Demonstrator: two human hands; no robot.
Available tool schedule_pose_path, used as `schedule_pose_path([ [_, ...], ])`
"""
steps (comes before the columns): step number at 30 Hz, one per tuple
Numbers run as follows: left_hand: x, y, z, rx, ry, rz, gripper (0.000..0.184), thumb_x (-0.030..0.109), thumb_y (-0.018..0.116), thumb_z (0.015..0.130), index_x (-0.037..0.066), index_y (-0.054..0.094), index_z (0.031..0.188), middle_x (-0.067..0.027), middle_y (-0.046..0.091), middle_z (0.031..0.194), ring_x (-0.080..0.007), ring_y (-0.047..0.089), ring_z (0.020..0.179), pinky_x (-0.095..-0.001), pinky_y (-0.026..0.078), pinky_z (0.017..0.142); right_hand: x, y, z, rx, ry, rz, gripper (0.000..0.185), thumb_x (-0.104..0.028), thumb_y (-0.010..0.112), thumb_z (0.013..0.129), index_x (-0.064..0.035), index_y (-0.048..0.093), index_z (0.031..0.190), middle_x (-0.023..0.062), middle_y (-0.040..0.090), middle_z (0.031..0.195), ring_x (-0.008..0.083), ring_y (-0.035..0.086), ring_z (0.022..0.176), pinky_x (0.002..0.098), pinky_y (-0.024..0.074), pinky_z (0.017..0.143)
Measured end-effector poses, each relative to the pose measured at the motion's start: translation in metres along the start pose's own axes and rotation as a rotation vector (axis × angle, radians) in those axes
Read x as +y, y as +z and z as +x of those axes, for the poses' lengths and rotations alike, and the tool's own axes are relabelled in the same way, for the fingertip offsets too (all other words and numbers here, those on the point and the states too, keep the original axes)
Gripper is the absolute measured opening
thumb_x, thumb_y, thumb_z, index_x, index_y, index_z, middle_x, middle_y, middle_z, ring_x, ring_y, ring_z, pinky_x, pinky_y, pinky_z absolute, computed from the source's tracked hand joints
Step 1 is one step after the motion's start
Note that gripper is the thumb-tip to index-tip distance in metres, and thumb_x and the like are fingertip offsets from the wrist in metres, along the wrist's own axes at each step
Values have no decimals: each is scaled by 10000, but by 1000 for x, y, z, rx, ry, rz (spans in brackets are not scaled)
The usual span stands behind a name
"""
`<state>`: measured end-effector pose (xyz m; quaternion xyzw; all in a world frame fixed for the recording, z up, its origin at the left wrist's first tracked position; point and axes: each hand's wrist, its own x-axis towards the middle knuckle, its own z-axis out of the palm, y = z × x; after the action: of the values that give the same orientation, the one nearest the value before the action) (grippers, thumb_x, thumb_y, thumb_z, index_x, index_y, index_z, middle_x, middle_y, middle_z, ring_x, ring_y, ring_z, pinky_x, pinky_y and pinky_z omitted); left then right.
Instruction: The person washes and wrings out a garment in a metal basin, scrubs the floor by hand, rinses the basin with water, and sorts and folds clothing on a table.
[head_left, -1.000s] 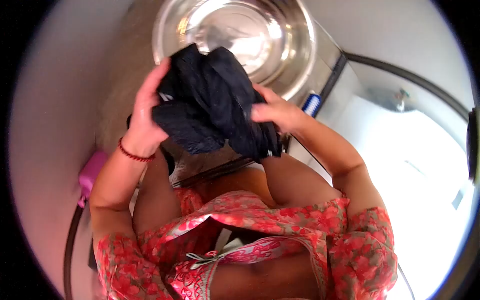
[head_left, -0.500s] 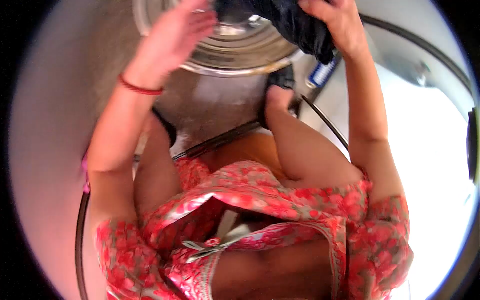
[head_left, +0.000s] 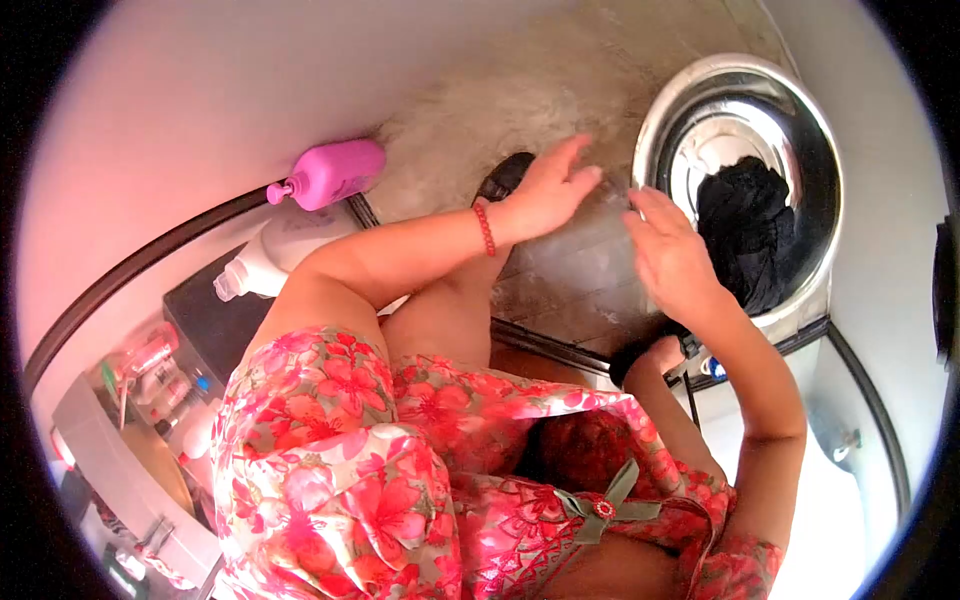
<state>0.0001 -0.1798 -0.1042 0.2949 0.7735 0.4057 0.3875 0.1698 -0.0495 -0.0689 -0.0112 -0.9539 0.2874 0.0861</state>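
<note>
In the head view, best to keep the black cloth [head_left: 745, 230] bunched inside the basin [head_left: 816, 190], clear of its rim. Holding nothing, with left hand [head_left: 548, 198] apart from the basin, right hand [head_left: 676, 262] just beside it, fingers extended, loosely spread. As for the cloth, in the basin now; a second ago, gripped between both hands.

I saw one camera, worn on the person's head, facing forward and steeply down from above and behind the left hand [head_left: 545, 198] and right hand [head_left: 674, 252]. Its wide view took them in close, with the floral garment [head_left: 350, 440] nearer, floor [head_left: 590, 90] beyond, and the metal basin [head_left: 705, 150] beside the right hand.
</note>
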Motion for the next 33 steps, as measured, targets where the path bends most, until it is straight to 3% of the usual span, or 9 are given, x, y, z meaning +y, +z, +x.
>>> schedule_pose_path([
  [5, -93, -28, 16, 434, -118, 384, 557, 227, 527, 858, -108, 370, 1274, -286, 452, 1235, -400, 446, 1134, -428, 355, 977, 35, 28, 41, -180, -135, -92, 348, -47, 541, 739, 65, 550, 1068, 232, 512, 1213, 386, 476, 1156, 424, 390, 986],
  [7, -179, -46, 30, 832, -75, 610, 569, 228, 527, 849, -117, 344, 1263, -302, 409, 1235, -427, 414, 1125, -449, 325, 983, 52, 56, 64, -124, -115, -165, 416, -67, 577, 770, 37, 507, 1167, 218, 455, 1278, 384, 421, 1204, 438, 358, 1006],
  [10, -160, -81, 26, 829, -353, 453, 613, 252, 519, 852, -104, 298, 1300, -319, 340, 1301, -436, 356, 1188, -437, 287, 1021, 52, 97, 105, -54, -163, -147, 414, -136, 562, 804, 23, 512, 1183, 199, 443, 1309, 363, 396, 1245, 456, 345, 1017],
  [16, -132, -70, 71, 935, -742, 838, 653, 328, 499, 840, -102, 308, 1292, -323, 322, 1321, -430, 322, 1224, -482, 221, 1049, 61, 149, 142, 5, -163, -66, 450, -172, 527, 840, -39, 466, 1265, 152, 396, 1371, 322, 333, 1297, 470, 254, 1070],
  [20, -75, -30, 95, 600, -346, 817, 735, 408, 491, 858, -76, 286, 1371, -316, 305, 1386, -477, 250, 1294, -514, 179, 1082, 88, 121, 143, -129, -165, -238, 470, -204, 498, 863, -57, 442, 1307, 147, 362, 1408, 305, 323, 1311, 459, 236, 1085],
  [23, -70, 10, 131, 790, -125, 713, 573, 283, 489, 861, -15, 372, 1335, -281, 289, 1401, -463, 231, 1303, -511, 169, 1084, 101, 110, 147, -142, -95, -394, 496, -224, 474, 879, -59, 411, 1342, 139, 339, 1430, 308, 306, 1325, 452, 233, 1090],
  [24, -70, 16, 140, 810, -89, 700, 487, 228, 475, 865, 1, 430, 1294, -265, 278, 1403, -446, 225, 1304, -495, 170, 1084, 103, 104, 148, -101, 192, -336, 509, -232, 472, 880, -55, 397, 1352, 141, 335, 1432, 315, 301, 1328, 453, 234, 1090],
  [26, -29, 10, 139, 171, 180, 550, 450, 174, 494, 865, -10, 443, 1272, -220, 279, 1409, -411, 231, 1314, -473, 199, 1082, 110, 92, 147, -62, 473, -275, 523, -241, 469, 882, -51, 384, 1362, 143, 331, 1433, 322, 297, 1330, 454, 236, 1089],
  [33, -42, 20, 123, 478, 412, 552, 396, 122, 497, 862, -12, 462, 1234, -193, 330, 1378, -361, 286, 1300, -460, 242, 1067, 123, 79, 133, 104, 349, -379, 531, -130, 545, 799, 2, 418, 1297, 223, 379, 1361, 392, 389, 1238, 488, 333, 1009],
])
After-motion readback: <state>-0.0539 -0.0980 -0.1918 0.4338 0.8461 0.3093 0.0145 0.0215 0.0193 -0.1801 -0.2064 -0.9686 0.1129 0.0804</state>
